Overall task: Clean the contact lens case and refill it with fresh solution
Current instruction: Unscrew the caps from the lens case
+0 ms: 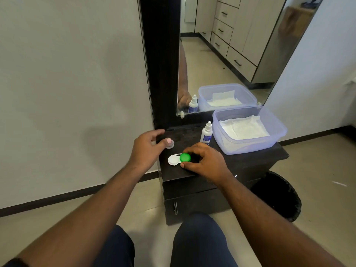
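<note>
A white contact lens case (173,160) lies on the dark cabinet top (240,160). Its left well is uncovered and a green cap (185,157) sits on its right well. My right hand (206,160) has its fingers around the green cap. My left hand (147,149) rests at the top's left edge, thumb on a small clear cap (170,145) lying on the surface. A white solution bottle (206,133) with a blue label stands upright behind the case.
A clear plastic tub (277,130) lined with white tissue sits at the right of the top. A mirror (221,54) stands behind. A dark waste bin (279,195) is on the floor to the right. My knees are below the cabinet front.
</note>
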Demonstrator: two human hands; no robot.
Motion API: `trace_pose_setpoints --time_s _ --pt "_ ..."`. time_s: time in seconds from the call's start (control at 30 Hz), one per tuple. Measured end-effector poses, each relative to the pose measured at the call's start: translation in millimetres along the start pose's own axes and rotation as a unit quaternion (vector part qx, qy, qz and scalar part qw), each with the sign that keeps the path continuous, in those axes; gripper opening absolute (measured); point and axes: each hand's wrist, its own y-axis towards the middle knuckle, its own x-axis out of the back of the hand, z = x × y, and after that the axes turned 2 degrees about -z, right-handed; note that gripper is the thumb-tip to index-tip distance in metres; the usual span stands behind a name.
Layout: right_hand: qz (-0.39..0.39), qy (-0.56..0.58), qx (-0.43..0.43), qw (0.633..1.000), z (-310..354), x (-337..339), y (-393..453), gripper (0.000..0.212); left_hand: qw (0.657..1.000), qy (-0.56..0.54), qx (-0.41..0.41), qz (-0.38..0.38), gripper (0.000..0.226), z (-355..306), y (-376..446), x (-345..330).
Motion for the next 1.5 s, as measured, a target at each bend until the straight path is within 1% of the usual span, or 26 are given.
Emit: trace_pose_setpoints --time_s 0.07,0.13,0.2,0.3,0.4,0.5,0.67,0.93,1.1,1.17,1.23,1.3,1.4,1.5 --pt "-0.001 0.002 0.004 1.000 -0.3 -0.1 0.0 0.039 1.000 -0.002 -0.021 -0.016 0.040 3.1 -21.4 3.4" --pt "0.001 0.003 0.004 1.000 0.1 0.1 0.1 0.039 0.998 0.023 -0.054 0.004 0.041 6.7 -41.7 2.7" --pt "0.004 0.005 0.001 1.000 0.7 0.9 0.7 0.039 0.996 0.040 -0.070 0.023 0.046 12.2 -50.1 -2.3" --pt "0.011 0.018 -0.010 1.000 1.0 1.9 1.9 0.038 0.997 0.038 -0.061 0.011 0.048 16.5 -48.8 -8.1" --pt "0.018 0.032 -0.017 0.999 1.2 2.5 1.8 0.038 0.997 0.041 -0.070 0.002 0.042 18.4 -45.4 -12.5" --pt "0.033 0.041 -0.011 0.999 2.0 4.6 1.9 0.038 0.996 0.043 -0.077 0.002 0.037 18.7 -43.7 -15.0" --pt "0.050 0.055 0.017 0.997 2.0 8.8 2.8 0.038 0.997 0.028 -0.074 -0.006 0.036 16.8 -44.3 -17.6" --pt "0.128 0.032 0.058 0.990 -7.5 17.2 16.2 0.041 0.997 0.033 -0.064 -0.008 0.036 19.4 -44.1 -20.4" --pt "0.160 0.055 0.064 0.984 -10.6 18.8 18.9 0.044 0.998 0.025 -0.065 -0.013 0.036 21.0 -44.4 -19.8" --pt "0.157 0.074 0.055 0.983 -9.1 17.9 18.1 0.049 0.997 0.024 -0.065 -0.020 0.036 20.8 -46.2 -20.0" --pt "0.130 0.089 0.053 0.986 -8.1 15.5 16.2 0.053 0.997 0.023 -0.070 -0.024 0.036 21.3 -47.0 -20.3" --pt "0.111 0.102 0.048 0.987 -8.2 14.8 13.7 0.051 0.997 0.026 -0.071 -0.022 0.036 20.8 -47.8 -19.9" --pt "0.118 0.135 0.038 0.983 -7.8 16.6 10.4 0.045 0.997 0.026 -0.068 -0.019 0.037 18.7 -47.8 -18.6" --pt "0.111 0.122 0.059 0.985 -3.8 15.0 9.4 0.048 0.997 0.028 -0.069 -0.018 0.037 16.9 -48.5 -18.0"
